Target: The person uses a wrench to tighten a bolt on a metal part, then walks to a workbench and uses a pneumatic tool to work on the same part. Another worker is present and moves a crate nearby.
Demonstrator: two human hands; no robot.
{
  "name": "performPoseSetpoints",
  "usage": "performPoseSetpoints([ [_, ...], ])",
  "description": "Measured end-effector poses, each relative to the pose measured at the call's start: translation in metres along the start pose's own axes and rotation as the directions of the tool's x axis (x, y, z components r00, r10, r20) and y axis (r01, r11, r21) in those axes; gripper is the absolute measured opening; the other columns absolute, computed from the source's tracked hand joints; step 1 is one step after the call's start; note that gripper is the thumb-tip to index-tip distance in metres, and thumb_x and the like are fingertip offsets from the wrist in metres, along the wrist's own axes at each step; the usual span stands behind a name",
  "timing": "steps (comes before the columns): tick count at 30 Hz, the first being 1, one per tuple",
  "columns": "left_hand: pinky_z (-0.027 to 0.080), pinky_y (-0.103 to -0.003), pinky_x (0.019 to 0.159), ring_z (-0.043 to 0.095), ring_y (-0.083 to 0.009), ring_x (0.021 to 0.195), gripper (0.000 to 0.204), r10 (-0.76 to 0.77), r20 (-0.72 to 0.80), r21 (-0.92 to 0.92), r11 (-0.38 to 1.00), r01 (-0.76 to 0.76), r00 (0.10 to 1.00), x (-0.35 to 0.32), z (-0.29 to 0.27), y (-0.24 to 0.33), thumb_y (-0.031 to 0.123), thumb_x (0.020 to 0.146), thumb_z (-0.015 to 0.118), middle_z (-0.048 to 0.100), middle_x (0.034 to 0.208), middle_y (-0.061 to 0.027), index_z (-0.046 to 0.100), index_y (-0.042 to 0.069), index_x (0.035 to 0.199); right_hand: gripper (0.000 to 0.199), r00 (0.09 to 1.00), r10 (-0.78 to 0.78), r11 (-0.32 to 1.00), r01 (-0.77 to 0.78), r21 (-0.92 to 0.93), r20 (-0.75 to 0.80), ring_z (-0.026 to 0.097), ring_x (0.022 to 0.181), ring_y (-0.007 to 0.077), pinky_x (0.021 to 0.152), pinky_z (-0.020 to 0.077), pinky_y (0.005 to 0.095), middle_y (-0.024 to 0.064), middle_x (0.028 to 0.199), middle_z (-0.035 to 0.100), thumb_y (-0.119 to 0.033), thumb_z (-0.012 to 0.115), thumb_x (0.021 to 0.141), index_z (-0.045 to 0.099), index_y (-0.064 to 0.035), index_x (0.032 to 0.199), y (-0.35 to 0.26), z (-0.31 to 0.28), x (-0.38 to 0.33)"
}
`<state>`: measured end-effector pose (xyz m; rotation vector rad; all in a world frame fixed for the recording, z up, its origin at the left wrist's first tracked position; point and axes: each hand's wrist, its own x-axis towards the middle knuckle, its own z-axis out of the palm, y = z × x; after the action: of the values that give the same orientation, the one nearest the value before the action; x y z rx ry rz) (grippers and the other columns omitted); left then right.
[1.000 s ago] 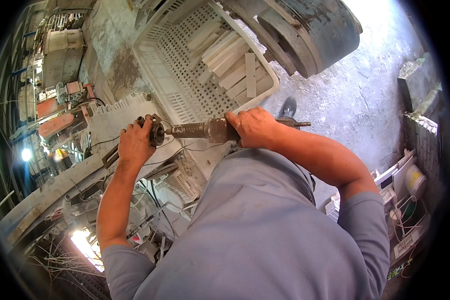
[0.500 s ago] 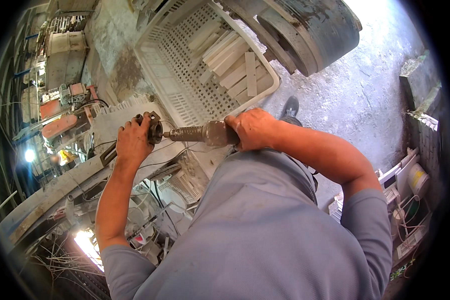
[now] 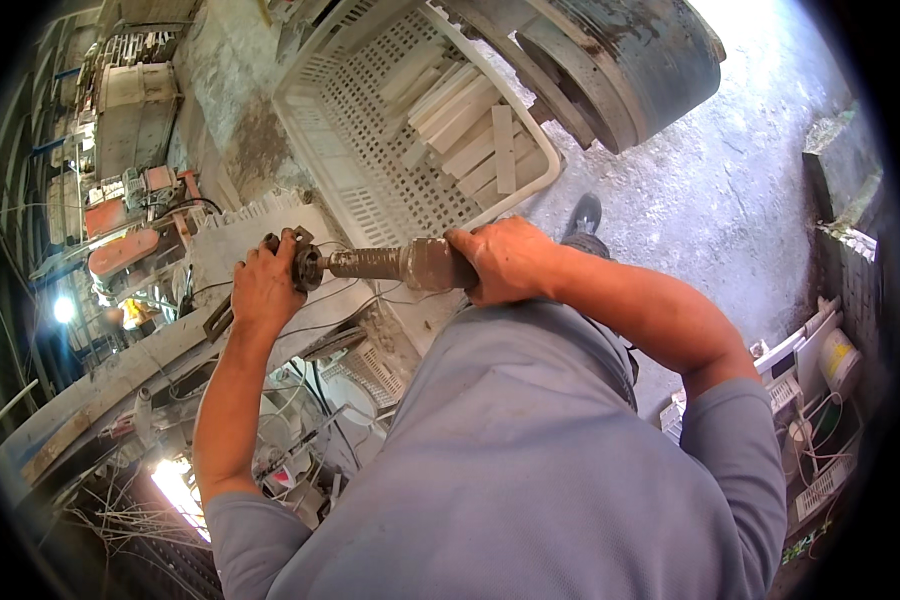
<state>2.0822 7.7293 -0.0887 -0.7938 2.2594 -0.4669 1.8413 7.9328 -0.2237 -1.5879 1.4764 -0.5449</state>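
A person in a grey-blue shirt (image 3: 530, 470) fills the lower part of the view, both bare forearms reaching up and away from the body. The right hand (image 3: 505, 260) wraps its fingers tightly around the thick grey body of a dusty angle grinder (image 3: 395, 265), which lies level between the two hands, just in front of the chest. The left hand (image 3: 265, 285) closes its fingers around the tool's dark head at the left end, right against the toothed edge of a pale stone slab (image 3: 240, 245). Below the left arm sits a cluttered workbench (image 3: 120, 370) with tangled wires. Beyond the grinder lies a white perforated plastic crate (image 3: 370, 120) holding pale stone strips (image 3: 470, 130). Farther still, at top right, a large dark drum (image 3: 620, 60) stands on a grey concrete floor (image 3: 730, 190).
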Motion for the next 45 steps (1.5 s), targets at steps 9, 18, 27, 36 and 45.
performPoseSetpoints([
  [9, 0.048, -0.046, 0.083, 0.062, -0.0320, 0.100, 0.086, 0.010, -0.014, -0.002, 1.000, -0.010, 1.000, 0.001, -0.010, 0.004, 0.017, 0.065, 0.083, 0.060, 0.110, -0.0143, 0.042, 0.016, 0.140, 0.071, 0.999, 0.043, 0.996, -0.041, -0.085, 0.023, 0.067, 0.089, 0.0388, 0.081, 0.0515, 0.0462, 0.0201, 0.093, 0.069, -0.026, 0.073, 0.071, 0.044, -0.0001, 0.130, -0.001, 0.007, 0.004],
  [18, 0.047, -0.046, 0.084, 0.061, -0.0317, 0.099, 0.087, 0.116, -0.049, 0.064, 0.991, -0.113, 0.992, 0.007, -0.005, 0.002, 0.014, 0.066, 0.082, 0.059, 0.109, -0.0130, 0.038, 0.017, 0.141, 0.062, 0.984, 0.039, 0.994, -0.020, -0.110, 0.173, 0.069, 0.093, 0.0335, 0.081, 0.0534, 0.0419, 0.0167, 0.095, 0.070, -0.029, 0.074, 0.073, 0.050, 0.0028, 0.121, -0.006, -0.003, 0.008],
  [27, 0.046, -0.046, 0.083, 0.060, -0.0316, 0.098, 0.079, 0.132, -0.051, 0.072, 0.989, -0.128, 0.990, 0.012, -0.011, 0.002, 0.010, 0.070, 0.077, 0.059, 0.107, -0.0133, 0.039, 0.016, 0.140, 0.057, 0.985, 0.014, 0.998, -0.002, -0.068, 0.170, 0.068, 0.093, 0.0356, 0.082, 0.0533, 0.0437, 0.0183, 0.096, 0.069, -0.029, 0.072, 0.073, 0.054, -0.0014, 0.120, 0.002, 0.001, 0.011],
  [36, 0.046, -0.046, 0.084, 0.061, -0.0323, 0.099, 0.080, 0.098, -0.026, 0.061, 0.994, -0.096, 0.995, 0.010, -0.012, 0.001, 0.010, 0.069, 0.077, 0.059, 0.108, -0.0138, 0.041, 0.016, 0.139, 0.055, 0.997, -0.052, 0.994, 0.058, -0.096, 0.061, 0.068, 0.087, 0.0368, 0.077, 0.0542, 0.0453, 0.0173, 0.091, 0.070, -0.026, 0.072, 0.072, 0.055, -0.0030, 0.119, 0.007, 0.002, 0.009],
  [45, 0.048, -0.046, 0.084, 0.062, -0.0329, 0.099, 0.085, 0.042, -0.002, -0.018, 0.999, -0.042, 0.999, 0.006, -0.006, 0.000, 0.013, 0.063, 0.081, 0.060, 0.108, -0.0139, 0.042, 0.016, 0.139, 0.054, 0.998, -0.042, 0.998, 0.039, -0.057, -0.054, 0.068, 0.083, 0.0381, 0.074, 0.0535, 0.0475, 0.0177, 0.088, 0.069, -0.024, 0.073, 0.071, 0.054, -0.0032, 0.116, 0.012, 0.007, 0.006],
])
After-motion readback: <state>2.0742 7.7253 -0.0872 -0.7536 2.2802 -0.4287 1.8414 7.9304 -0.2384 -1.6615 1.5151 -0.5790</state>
